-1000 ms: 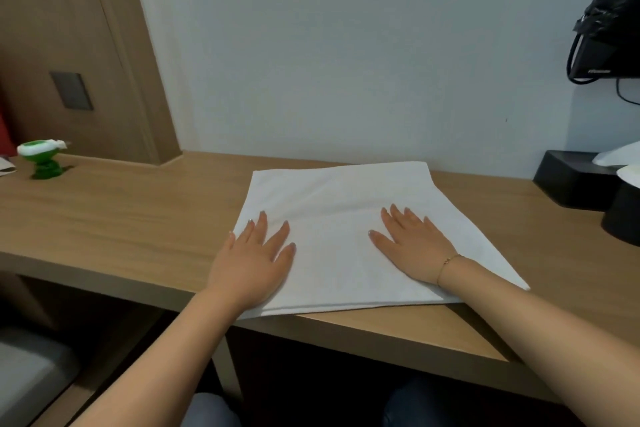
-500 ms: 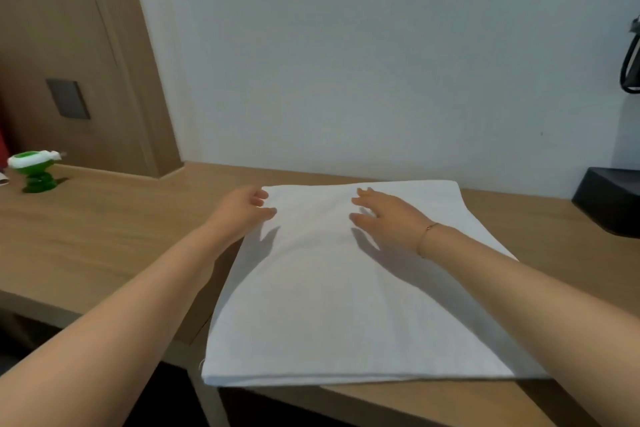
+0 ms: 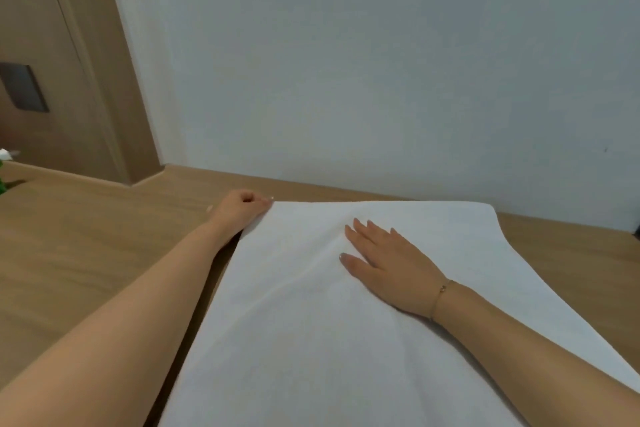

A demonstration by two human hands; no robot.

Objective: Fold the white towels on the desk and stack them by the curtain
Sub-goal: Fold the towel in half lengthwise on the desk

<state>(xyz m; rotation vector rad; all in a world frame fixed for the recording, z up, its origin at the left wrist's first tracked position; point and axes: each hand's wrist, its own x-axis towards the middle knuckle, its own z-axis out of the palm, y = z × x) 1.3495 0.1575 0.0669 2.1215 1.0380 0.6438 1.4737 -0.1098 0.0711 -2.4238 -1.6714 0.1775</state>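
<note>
A white towel (image 3: pixel 311 340) lies spread flat on the wooden desk (image 3: pixel 86 253), reaching from near the wall to the bottom of the head view. My left hand (image 3: pixel 242 208) pinches the towel's far left corner with curled fingers. My right hand (image 3: pixel 388 263) lies flat, fingers straight, pressing on the towel's upper middle. Small creases run in the cloth by the right hand's fingertips. No curtain is in view.
A pale wall (image 3: pixel 381 62) stands right behind the towel. A wooden panel (image 3: pixel 69 80) with a dark switch plate (image 3: pixel 22 87) rises at the left. A green object (image 3: pixel 2 180) shows at the left edge. Bare desk lies to the left of the towel.
Both hands moved from the towel's near part to its far end. The left hand went from lying flat to pinching the far left corner. The view came closer to the desk.
</note>
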